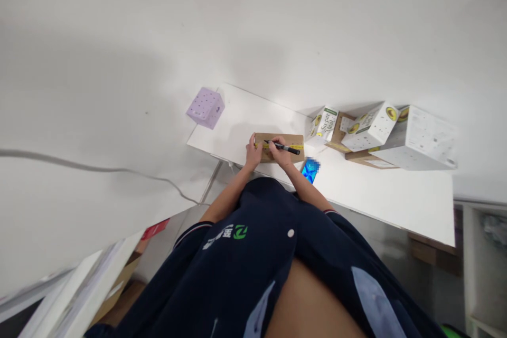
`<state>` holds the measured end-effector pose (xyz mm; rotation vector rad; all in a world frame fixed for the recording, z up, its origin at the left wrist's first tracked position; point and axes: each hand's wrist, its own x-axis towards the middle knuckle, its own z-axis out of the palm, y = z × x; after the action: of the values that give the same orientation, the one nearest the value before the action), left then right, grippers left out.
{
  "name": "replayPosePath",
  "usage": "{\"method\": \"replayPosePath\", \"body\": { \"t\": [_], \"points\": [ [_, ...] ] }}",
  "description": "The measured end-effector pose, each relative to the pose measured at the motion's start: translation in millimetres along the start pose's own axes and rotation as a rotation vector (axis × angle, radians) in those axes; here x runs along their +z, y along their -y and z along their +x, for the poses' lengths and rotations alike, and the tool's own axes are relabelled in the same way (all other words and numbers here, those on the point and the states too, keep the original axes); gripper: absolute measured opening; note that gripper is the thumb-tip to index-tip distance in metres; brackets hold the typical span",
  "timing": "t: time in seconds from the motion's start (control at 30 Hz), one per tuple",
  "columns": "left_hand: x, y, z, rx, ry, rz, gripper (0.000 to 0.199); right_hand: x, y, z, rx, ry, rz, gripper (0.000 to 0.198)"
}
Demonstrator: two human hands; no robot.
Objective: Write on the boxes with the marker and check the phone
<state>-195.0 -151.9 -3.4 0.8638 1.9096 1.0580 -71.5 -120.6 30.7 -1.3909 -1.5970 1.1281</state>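
In the head view, we see the brown cardboard box (273, 157) lying flat on the white table (404, 200), near its front edge, with a yellow strip running along its top. Our left hand (254, 155) grips the box's left end, fingers closed about the edge and thumb on the top face. Our right hand (280, 154) holds the black marker (289, 148) pinched between thumb and fingers, slanted over the box, its tip pointing left; whether the tip touches the cardboard we cannot tell. Just beside the box's right end we see the smartphone (310, 170), its screen lit blue. Farther right stands the "Su-per Meal" carton (327, 124), and at the table's left end the dotted lilac box (205, 106).
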Motion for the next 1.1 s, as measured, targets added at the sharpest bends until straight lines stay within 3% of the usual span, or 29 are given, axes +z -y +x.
{"method": "replayPosePath", "body": {
  "t": [0.23, 0.9, 1.1],
  "points": [
    [0.2, 1.6, -1.4, 0.031, 0.0, 0.009, 0.059, 2.9, -7.5, -2.8, -0.09, -0.005, -0.053, 0.02],
    [1.5, -0.4, -1.2, 0.021, 0.005, -0.014, 0.058, 0.4, 0.7, -0.4, -0.044, 0.024, -0.097, 0.016],
    [2.6, 0.2, -0.3, 0.033, -0.005, -0.034, 0.059, -1.4, 2.6, -2.0, 0.172, -0.03, 0.192, 0.016]
  ]
}}
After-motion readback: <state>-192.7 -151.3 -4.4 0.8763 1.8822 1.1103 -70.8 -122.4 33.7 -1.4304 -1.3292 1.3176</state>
